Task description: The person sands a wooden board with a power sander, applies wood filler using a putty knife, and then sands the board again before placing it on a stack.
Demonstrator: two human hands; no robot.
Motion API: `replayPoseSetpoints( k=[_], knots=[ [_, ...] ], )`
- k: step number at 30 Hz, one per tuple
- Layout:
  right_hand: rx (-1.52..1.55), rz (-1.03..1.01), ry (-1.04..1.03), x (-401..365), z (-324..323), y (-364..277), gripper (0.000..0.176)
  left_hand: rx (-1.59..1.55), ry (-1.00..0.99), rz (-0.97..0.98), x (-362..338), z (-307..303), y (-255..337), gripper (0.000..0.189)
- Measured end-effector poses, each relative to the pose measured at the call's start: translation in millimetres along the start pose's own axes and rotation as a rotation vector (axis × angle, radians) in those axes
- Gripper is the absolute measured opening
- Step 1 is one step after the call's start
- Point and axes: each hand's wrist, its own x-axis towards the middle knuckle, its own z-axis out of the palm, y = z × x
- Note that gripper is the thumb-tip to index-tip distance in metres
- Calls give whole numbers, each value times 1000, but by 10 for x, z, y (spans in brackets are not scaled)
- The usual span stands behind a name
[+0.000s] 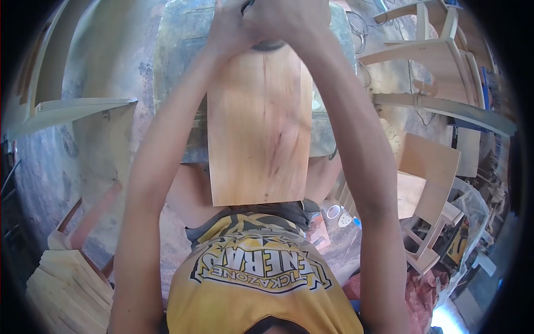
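Note:
A flat wooden board (256,128) lies lengthwise in front of me on a worn, stained work surface (181,61), its near end close to my lap. Both arms reach forward to the board's far end. My left hand (292,19) and my right hand (231,28) are close together at the top edge of the view. Beneath them a dark rounded tool (268,45) rests on the board, mostly hidden by the hands. The fingers are wrapped round it, blurred and partly cut off.
Curved wooden chair parts (428,58) stand at the upper right, with cables beside them. Wooden panels (436,170) and a clear plastic bag (473,211) lie at the right. Stacked wood pieces (67,289) are at the lower left, and a pale board (78,108) juts in above.

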Motion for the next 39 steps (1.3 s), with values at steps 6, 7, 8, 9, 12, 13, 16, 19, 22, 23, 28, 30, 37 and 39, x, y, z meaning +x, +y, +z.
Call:
replayPoseSetpoints(
  k=[6, 7, 8, 9, 12, 13, 16, 19, 22, 23, 28, 30, 37, 39],
  knots=[
    [109, 57, -89, -105, -49, -117, 28, 114, 198, 91, -195, 89, -413, 49],
    [103, 56, -85, -42, -18, -83, 28, 110, 199, 98, -112, 91, -343, 49],
    [91, 49, -34, 45, 22, -40, 28, 130, 250, 97, 6, 77, -255, 41],
    [78, 39, 16, 104, 52, -4, 28, 149, 303, 95, 90, 61, -183, 35],
    [73, 26, -13, 114, 94, -10, 30, 498, 128, 220, 161, -24, -653, 45],
    [72, 32, -19, -3, 75, -66, 30, 493, 122, 217, 10, 12, -578, 45],
    [109, 32, -94, -134, -29, -268, 29, 157, 216, 113, -333, -55, -258, 50],
    [185, -6, -60, -23, -42, -358, 30, 83, 316, 85, -266, -189, -222, 51],
    [87, 34, -62, 341, 185, -330, 32, 82, 248, -63, 13, -407, -415, 55],
    [91, -7, -30, 323, 136, -383, 29, 185, 243, -34, 42, -432, -538, 56],
    [84, -1, -120, 196, 53, -637, 27, 209, 369, 122, -307, -411, -664, 53],
    [104, 1, -116, 218, 124, -697, 27, 159, 335, 0, -281, -466, -734, 51],
    [20, -100, 10, 501, 424, -776, 27, 96, 358, 8, -172, -775, -364, 32],
    [42, -114, -24, 429, 425, -808, 28, 25, 373, 95, -320, -742, -360, 34]
  ],
)
